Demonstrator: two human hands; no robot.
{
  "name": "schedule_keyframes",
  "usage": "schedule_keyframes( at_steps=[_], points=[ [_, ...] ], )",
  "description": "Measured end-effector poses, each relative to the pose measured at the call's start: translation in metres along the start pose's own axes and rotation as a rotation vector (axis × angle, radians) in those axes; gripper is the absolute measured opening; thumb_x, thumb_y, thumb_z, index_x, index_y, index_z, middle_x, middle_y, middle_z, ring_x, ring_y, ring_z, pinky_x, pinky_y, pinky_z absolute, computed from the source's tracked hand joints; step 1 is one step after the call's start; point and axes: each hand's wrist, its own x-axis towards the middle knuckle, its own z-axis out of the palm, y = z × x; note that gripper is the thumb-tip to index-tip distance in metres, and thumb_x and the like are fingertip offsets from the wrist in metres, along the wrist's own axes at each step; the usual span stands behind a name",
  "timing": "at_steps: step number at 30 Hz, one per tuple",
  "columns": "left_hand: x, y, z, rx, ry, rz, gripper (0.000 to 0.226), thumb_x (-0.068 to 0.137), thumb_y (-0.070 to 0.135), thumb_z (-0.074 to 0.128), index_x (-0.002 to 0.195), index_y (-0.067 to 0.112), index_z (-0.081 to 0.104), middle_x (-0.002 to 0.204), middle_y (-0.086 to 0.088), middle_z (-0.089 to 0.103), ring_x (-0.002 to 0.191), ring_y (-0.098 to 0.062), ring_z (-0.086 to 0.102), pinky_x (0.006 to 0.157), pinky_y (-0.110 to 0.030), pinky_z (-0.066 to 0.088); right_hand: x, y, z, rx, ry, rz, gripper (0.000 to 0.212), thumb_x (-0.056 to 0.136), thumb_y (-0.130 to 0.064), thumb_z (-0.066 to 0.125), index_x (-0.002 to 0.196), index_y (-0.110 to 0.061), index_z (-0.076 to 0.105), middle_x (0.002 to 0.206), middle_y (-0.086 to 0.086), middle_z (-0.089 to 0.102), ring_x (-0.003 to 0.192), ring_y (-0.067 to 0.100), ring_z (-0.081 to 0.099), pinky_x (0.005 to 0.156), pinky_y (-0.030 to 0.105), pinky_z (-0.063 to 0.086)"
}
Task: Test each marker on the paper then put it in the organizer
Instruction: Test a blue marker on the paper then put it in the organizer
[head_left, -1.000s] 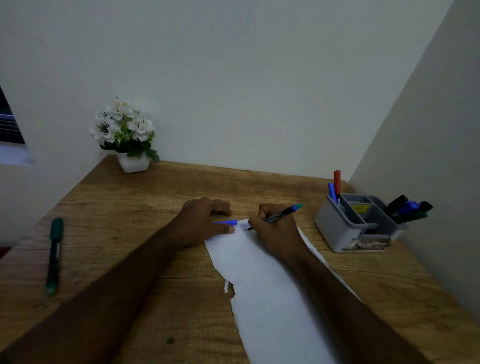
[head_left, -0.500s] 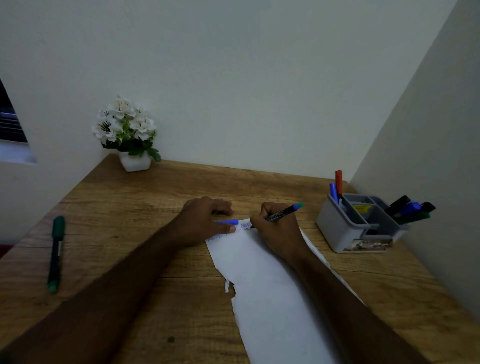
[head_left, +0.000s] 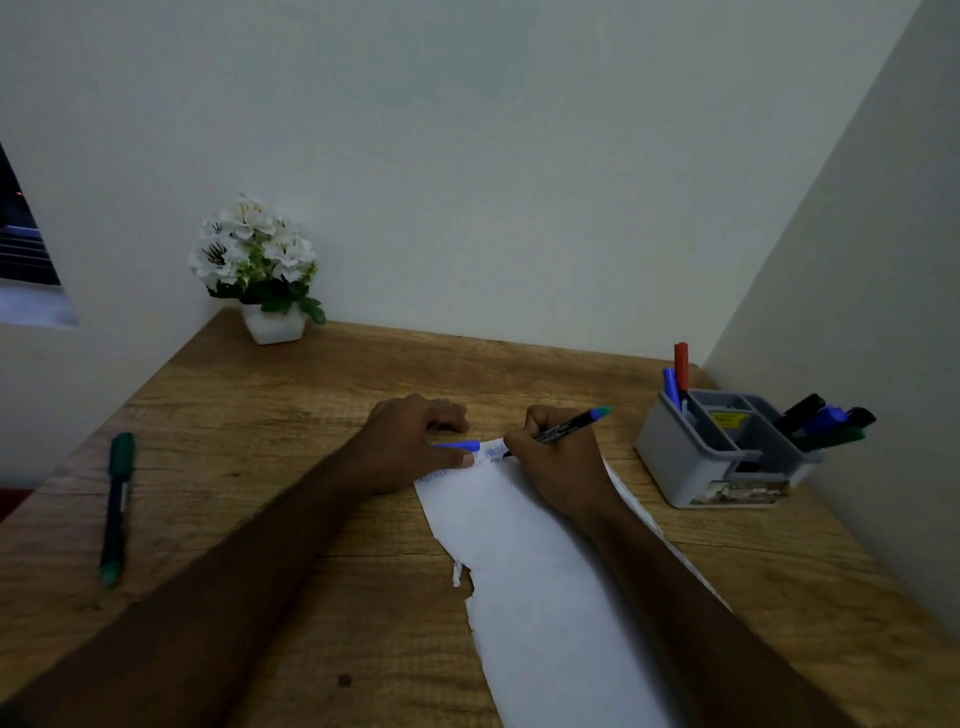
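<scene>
My right hand grips a black marker with a teal end, its tip touching the top of the white torn paper, where faint scribbles show. My left hand rests on the paper's upper left corner and holds a blue cap between thumb and fingers. The grey organizer stands at the right by the wall, with a red and a blue marker upright in its left slot and several dark markers leaning out of its right side. A green marker lies on the table at the far left.
A white pot of white flowers stands at the table's back left corner. Walls close in behind and on the right. The wooden table has its left edge near the green marker.
The right hand has shifted slightly with the marker tip on the paper, adding to the scribbles. The left hand has stayed put.
</scene>
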Motion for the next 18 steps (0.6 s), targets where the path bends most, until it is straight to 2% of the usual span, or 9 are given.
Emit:
schedule_keyframes(
  at_steps=[8,12,16,18],
  points=[
    [0.000,-0.003,0.001,0.000,0.002,0.000,0.050,0.074,0.045,0.078,0.120,0.028,0.067,0.137,0.011,0.058,0.125,-0.008,0.053,0.110,-0.042,0.038,-0.002,-0.003,-0.002,0.027,-0.001,0.004,0.031,0.076,-0.002,0.063,0.053,-0.013,0.045,0.050,-0.002,0.044,0.050,0.006,0.039,0.047,0.020,0.033],
    [-0.002,-0.003,0.003,-0.003,0.025,0.001,0.055,0.074,0.047,0.077,0.125,0.033,0.062,0.135,0.011,0.059,0.123,-0.006,0.053,0.110,-0.037,0.038,-0.002,-0.008,-0.009,0.104,0.002,-0.001,0.015,0.083,-0.001,0.060,0.068,0.001,0.057,0.065,0.007,0.065,0.061,0.006,0.057,0.057,0.017,0.044],
    [0.000,-0.003,0.001,0.012,0.010,0.012,0.047,0.075,0.047,0.076,0.118,0.031,0.067,0.137,0.011,0.058,0.128,-0.007,0.050,0.112,-0.042,0.035,0.000,-0.010,-0.017,-0.058,-0.025,-0.107,0.013,0.079,0.004,0.068,0.069,-0.001,0.062,0.073,0.008,0.065,0.071,0.016,0.063,0.061,0.030,0.048],
    [0.000,-0.003,0.001,0.025,0.008,0.020,0.046,0.075,0.047,0.076,0.117,0.030,0.068,0.137,0.011,0.057,0.128,-0.007,0.050,0.112,-0.042,0.035,-0.001,-0.009,-0.015,-0.034,-0.027,-0.093,0.016,0.077,0.008,0.065,0.064,0.004,0.056,0.066,0.011,0.060,0.062,0.014,0.056,0.056,0.032,0.042]
  ],
)
